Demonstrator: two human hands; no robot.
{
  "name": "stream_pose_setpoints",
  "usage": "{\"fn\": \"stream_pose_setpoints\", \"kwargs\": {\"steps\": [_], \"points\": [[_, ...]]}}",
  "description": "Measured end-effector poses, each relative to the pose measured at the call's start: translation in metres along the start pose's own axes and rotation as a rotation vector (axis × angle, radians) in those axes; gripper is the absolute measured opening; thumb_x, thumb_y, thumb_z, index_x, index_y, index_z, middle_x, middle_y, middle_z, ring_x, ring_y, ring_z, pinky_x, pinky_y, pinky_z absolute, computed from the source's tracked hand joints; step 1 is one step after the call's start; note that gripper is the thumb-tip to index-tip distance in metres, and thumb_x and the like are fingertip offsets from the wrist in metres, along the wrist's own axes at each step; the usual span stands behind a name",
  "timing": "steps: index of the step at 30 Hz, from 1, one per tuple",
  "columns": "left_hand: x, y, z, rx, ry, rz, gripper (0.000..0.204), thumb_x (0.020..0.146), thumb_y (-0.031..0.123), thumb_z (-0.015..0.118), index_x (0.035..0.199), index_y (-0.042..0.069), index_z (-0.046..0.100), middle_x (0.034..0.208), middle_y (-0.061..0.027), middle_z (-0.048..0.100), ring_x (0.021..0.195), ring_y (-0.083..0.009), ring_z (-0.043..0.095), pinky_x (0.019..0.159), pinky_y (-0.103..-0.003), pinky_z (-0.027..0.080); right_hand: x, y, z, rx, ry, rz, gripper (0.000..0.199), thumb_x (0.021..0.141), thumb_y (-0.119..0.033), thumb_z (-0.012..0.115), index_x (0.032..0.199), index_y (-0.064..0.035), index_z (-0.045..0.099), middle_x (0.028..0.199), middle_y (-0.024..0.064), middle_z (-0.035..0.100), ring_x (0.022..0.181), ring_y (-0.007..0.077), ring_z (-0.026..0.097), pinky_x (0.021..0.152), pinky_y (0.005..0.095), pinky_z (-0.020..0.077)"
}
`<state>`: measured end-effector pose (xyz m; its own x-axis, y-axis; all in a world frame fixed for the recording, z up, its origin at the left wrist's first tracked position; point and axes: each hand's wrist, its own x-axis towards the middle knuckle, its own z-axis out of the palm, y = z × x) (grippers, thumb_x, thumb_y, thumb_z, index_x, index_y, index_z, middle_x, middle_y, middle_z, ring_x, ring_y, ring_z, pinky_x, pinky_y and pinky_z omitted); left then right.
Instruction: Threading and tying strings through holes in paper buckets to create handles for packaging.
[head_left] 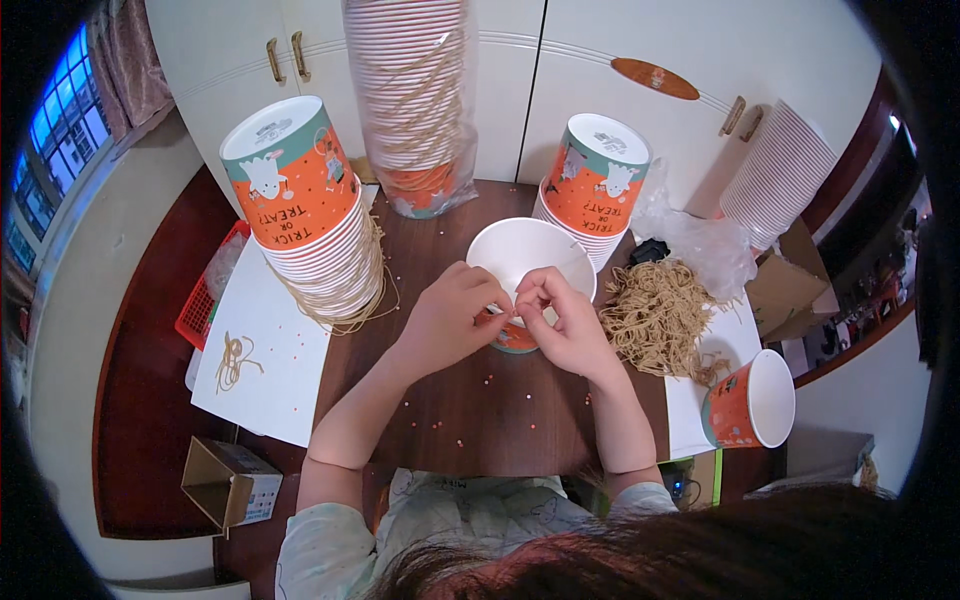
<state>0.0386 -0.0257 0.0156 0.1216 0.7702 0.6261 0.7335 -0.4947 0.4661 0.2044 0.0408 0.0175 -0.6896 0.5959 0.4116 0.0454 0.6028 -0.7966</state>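
Note:
An orange paper bucket (515,245) with a white inside stands upright on the brown table in front of me. At its near rim my left hand (455,308) and my right hand (565,325) meet, thumbs and fingers pinched close together. Whatever lies between the fingertips is too small to make out. Right of my right hand rests a tangled heap of tan cord (660,315). Another orange paper bucket (728,408) lies tilted at the right edge, its white mouth facing right.
Upside-down bucket stacks stand at left (315,250) and right (600,185), the left one draped with cord loops. Behind is a tall bagged bucket stack (415,110). A few cords (236,362) lie on white paper at left. Small orange and white bits dot the table.

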Motion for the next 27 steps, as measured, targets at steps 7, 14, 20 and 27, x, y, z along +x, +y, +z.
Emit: {"fn": "stream_pose_setpoints", "kwargs": {"steps": [7, 14, 20, 27], "points": [[-0.003, 0.005, -0.003, 0.103, 0.019, 0.011, 0.014, 0.061, 0.005, 0.065, 0.071, 0.008, 0.055, 0.076, -0.0016, 0.054, 0.071, -0.0211, 0.050, 0.062, -0.031, 0.044, -0.002, -0.006, 0.003, -0.117, 0.018, -0.092, 0.018, 0.073, -0.001, 0.054, 0.089, -0.0064, 0.049, 0.068, 0.0037, 0.055, 0.065, 0.0188, 0.053, 0.061, 0.0302, 0.0418], [-0.034, 0.000, -0.009, -0.030, -0.034, -0.127, 0.012, 0.069, 0.009, 0.066, 0.078, 0.006, 0.060, 0.077, -0.0049, 0.057, 0.075, -0.0178, 0.055, 0.068, -0.028, 0.045, -0.013, -0.023, 0.001, -0.369, -0.229, -0.248, 0.011, 0.072, -0.006, 0.056, 0.081, -0.0077, 0.049, 0.067, 0.0054, 0.058, 0.067, 0.0238, 0.058, 0.064, 0.0340, 0.0392], [-0.083, -0.006, 0.028, -0.801, -0.007, -0.815, 0.019, 0.084, 0.012, 0.056, 0.099, 0.001, 0.061, 0.087, -0.0024, 0.062, 0.073, -0.0075, 0.055, 0.065, -0.021, 0.043, -0.021, -0.026, 0.005, -0.678, -0.484, -0.195, 0.012, 0.069, -0.006, 0.056, 0.080, -0.0101, 0.057, 0.070, 0.0036, 0.060, 0.072, 0.0178, 0.059, 0.071, 0.0293, 0.0365], [-0.093, 0.013, 0.074, -1.275, 0.242, -0.938, 0.016, 0.083, 0.008, 0.056, 0.098, 0.003, 0.059, 0.087, -0.0017, 0.061, 0.077, -0.0076, 0.055, 0.064, -0.019, 0.041, -0.022, -0.025, 0.001, -0.680, -0.585, -0.140, 0.015, 0.067, -0.005, 0.056, 0.081, -0.0090, 0.057, 0.074, 0.0037, 0.061, 0.075, 0.0176, 0.059, 0.071, 0.0293, 0.0360]]}}
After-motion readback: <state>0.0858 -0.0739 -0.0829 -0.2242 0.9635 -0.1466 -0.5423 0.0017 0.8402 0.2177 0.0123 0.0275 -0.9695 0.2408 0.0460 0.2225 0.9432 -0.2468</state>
